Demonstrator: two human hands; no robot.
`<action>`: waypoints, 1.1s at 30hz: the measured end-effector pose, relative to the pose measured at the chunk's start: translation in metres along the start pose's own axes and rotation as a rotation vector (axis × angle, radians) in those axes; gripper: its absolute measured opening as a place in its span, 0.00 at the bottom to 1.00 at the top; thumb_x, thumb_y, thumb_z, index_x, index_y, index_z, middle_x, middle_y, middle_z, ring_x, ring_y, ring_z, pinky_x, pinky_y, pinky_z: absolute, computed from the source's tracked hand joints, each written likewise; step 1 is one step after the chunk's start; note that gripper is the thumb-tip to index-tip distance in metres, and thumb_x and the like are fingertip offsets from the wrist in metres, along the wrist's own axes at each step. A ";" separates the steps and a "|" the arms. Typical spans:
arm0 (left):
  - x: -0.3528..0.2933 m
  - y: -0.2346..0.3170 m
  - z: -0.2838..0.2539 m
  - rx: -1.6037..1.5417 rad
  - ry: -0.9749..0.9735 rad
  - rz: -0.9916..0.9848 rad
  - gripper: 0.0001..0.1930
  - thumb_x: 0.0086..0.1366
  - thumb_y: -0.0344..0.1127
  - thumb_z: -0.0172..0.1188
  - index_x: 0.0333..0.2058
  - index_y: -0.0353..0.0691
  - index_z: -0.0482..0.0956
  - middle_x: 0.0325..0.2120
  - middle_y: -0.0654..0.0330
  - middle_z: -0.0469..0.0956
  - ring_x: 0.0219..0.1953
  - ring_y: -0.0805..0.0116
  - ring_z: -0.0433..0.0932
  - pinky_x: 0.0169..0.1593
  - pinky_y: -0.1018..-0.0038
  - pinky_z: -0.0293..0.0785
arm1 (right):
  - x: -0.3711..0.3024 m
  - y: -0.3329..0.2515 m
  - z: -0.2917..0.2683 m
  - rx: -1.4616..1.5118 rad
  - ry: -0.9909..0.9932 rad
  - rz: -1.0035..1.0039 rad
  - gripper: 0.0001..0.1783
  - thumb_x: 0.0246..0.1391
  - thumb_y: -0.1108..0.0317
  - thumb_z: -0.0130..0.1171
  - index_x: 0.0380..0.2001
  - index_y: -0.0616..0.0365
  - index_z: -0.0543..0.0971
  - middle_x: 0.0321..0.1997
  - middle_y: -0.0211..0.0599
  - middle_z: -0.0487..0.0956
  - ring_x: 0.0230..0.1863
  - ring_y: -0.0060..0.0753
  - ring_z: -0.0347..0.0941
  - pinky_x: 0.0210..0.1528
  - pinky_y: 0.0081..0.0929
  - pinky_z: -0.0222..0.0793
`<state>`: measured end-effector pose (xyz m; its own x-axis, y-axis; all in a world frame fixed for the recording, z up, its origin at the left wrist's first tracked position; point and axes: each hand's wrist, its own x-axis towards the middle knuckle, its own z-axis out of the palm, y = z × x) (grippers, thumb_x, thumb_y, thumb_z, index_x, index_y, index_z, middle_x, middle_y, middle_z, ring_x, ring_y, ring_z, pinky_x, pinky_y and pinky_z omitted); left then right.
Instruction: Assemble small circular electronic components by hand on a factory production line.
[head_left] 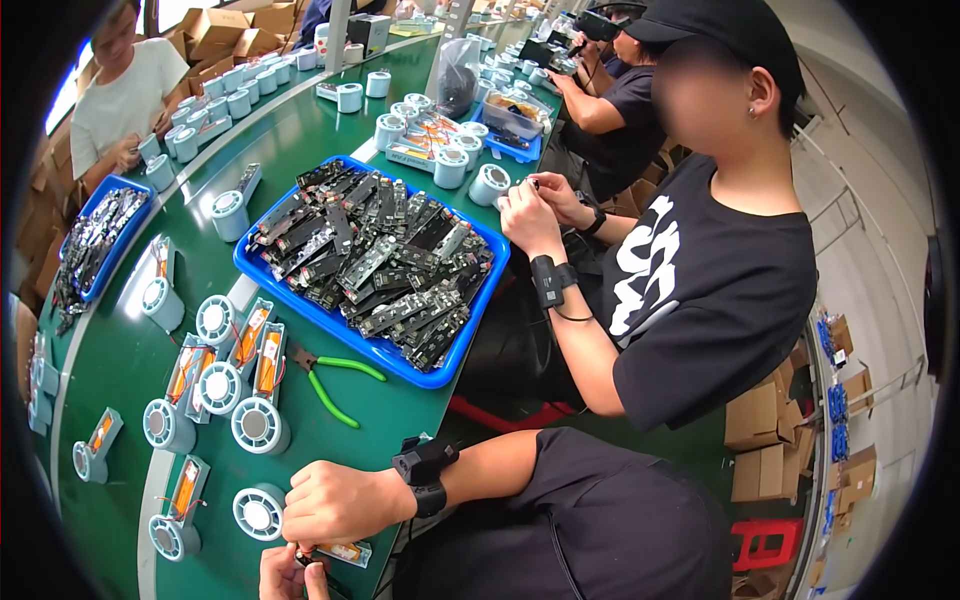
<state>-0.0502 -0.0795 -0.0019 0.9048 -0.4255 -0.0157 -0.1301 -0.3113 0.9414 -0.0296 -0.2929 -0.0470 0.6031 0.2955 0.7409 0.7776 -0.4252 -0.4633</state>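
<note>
Head view shows, at near left, the left hand (283, 577) pinching a small dark part (304, 560) by a light-blue fan (258, 513), the curled right hand (345, 503) adjoining, its grip impossible to tell.

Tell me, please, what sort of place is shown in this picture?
Most likely a factory assembly line: a blue tray heaped with circuit boards, many alike, seemingly unfinished light-blue devices on a long green table, and several people along it.
</note>
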 end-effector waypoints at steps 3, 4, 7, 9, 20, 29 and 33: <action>0.003 0.004 -0.001 -0.125 -0.046 -0.088 0.13 0.70 0.27 0.66 0.51 0.31 0.79 0.35 0.65 0.80 0.36 0.79 0.76 0.39 0.82 0.72 | 0.000 0.002 0.000 0.004 -0.018 0.027 0.12 0.47 0.64 0.68 0.26 0.53 0.73 0.24 0.28 0.75 0.29 0.33 0.76 0.31 0.31 0.66; 0.003 0.004 -0.001 -0.120 -0.042 -0.091 0.13 0.70 0.27 0.66 0.51 0.31 0.79 0.35 0.65 0.80 0.36 0.79 0.76 0.39 0.82 0.72 | 0.000 0.002 0.001 0.005 -0.027 0.040 0.12 0.46 0.63 0.68 0.26 0.53 0.74 0.24 0.28 0.76 0.30 0.34 0.77 0.31 0.32 0.67; 0.005 0.002 0.000 -0.125 -0.045 -0.064 0.12 0.70 0.26 0.64 0.51 0.31 0.79 0.37 0.64 0.81 0.37 0.78 0.77 0.41 0.82 0.74 | 0.001 0.001 0.000 0.020 -0.010 0.040 0.12 0.46 0.63 0.68 0.26 0.53 0.74 0.24 0.28 0.75 0.30 0.34 0.77 0.31 0.33 0.67; 0.004 0.001 -0.003 -0.123 -0.052 -0.073 0.12 0.70 0.25 0.64 0.51 0.31 0.79 0.38 0.63 0.81 0.38 0.78 0.77 0.41 0.81 0.74 | 0.000 0.000 -0.001 0.033 -0.003 0.040 0.12 0.46 0.63 0.68 0.26 0.53 0.74 0.24 0.28 0.75 0.30 0.34 0.77 0.31 0.33 0.67; 0.005 0.001 0.003 -0.084 0.037 -0.030 0.12 0.70 0.25 0.64 0.51 0.32 0.80 0.40 0.62 0.82 0.39 0.77 0.78 0.43 0.82 0.74 | -0.002 0.000 -0.003 -0.032 0.027 0.004 0.13 0.54 0.61 0.68 0.26 0.55 0.75 0.27 0.31 0.78 0.30 0.34 0.78 0.30 0.32 0.68; -0.003 0.019 0.000 -0.459 -0.085 -0.208 0.16 0.68 0.20 0.61 0.54 0.27 0.74 0.43 0.55 0.82 0.40 0.69 0.83 0.45 0.72 0.81 | 0.031 -0.039 -0.058 0.270 -0.649 0.507 0.18 0.59 0.52 0.65 0.34 0.58 0.82 0.31 0.45 0.83 0.32 0.53 0.81 0.33 0.41 0.75; 0.017 0.039 -0.014 0.025 -0.166 -0.096 0.21 0.62 0.23 0.68 0.54 0.36 0.78 0.44 0.57 0.82 0.43 0.65 0.83 0.46 0.73 0.78 | 0.030 -0.033 -0.059 0.260 -0.691 0.643 0.13 0.61 0.64 0.60 0.45 0.59 0.79 0.32 0.52 0.82 0.35 0.59 0.81 0.36 0.47 0.76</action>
<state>-0.0344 -0.0869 0.0395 0.8345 -0.5266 -0.1622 -0.0585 -0.3774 0.9242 -0.0478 -0.3201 0.0196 0.8326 0.5449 -0.0998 0.2291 -0.5028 -0.8335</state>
